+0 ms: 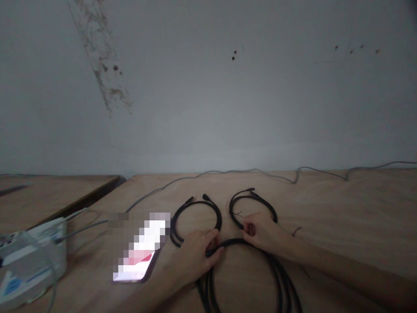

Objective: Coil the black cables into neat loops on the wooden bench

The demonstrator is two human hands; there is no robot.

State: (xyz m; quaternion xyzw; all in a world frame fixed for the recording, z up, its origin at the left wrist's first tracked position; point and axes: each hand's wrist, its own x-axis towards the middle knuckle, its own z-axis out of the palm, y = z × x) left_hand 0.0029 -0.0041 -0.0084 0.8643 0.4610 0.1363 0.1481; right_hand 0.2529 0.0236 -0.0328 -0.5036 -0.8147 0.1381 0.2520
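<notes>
A black cable (239, 240) lies on the wooden table in a large coil that runs off the bottom of the view. My left hand (197, 254) pinches this coil at its upper left between thumb and fingers. Beyond that hand is a smaller black cable coil (219, 215), its two plug ends pointing up at the top. Another small black cable coil (275, 213) sits to the right, partly covered by my right hand (262, 230). The fingers of my right hand are curled together beside the large coil; what is in them is hidden. A thin dark tie (239, 213) sticks out near them.
Left of my left hand lies a phone (148, 261) with a lit, pixelated screen. A white power strip (35, 261) with cords stands at the far left. One thin grey cord (208, 171) runs along the table's back edge by the wall (208, 95). A gap separates two tabletops.
</notes>
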